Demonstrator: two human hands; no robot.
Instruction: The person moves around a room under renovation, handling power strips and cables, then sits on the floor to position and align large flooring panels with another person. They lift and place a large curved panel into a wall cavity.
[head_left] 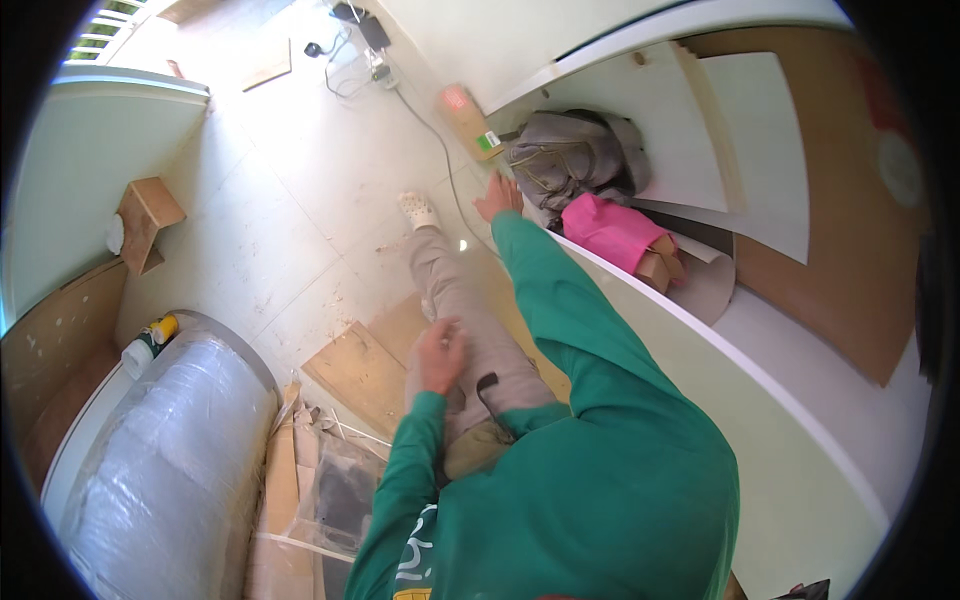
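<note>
R hand [497, 197] is stretched out by the far end of the white panel [715, 405], fingers spread, nothing seen in its grip; can't tell if the tips touch anything. Nearest it: the long cardboard box [468, 120] on the floor [320, 215], just past the fingers, & the grey bag [560, 155] just to the right, w/ the pink bundle [600, 225] behind the panel, nearer the person. L hand [443, 355] is over the trouser leg [500, 365], blurred, fingers part curled; can't tell if it has hold of anything. Looks to me like a reach for box or bag, can't say which. I'd get wt fwd onto the front shoe [418, 210] rather than overstretch the arm, & mind the cable [446, 152] btwn shoe & panel. If it's the box, thumb & fingers round its sides, prob. nr the mid so the ends don't swing; if the bag, a fistful of cloth, lifted clear of the panel's rim. L hand could come over to help, esp. if it's heavy.
</note>
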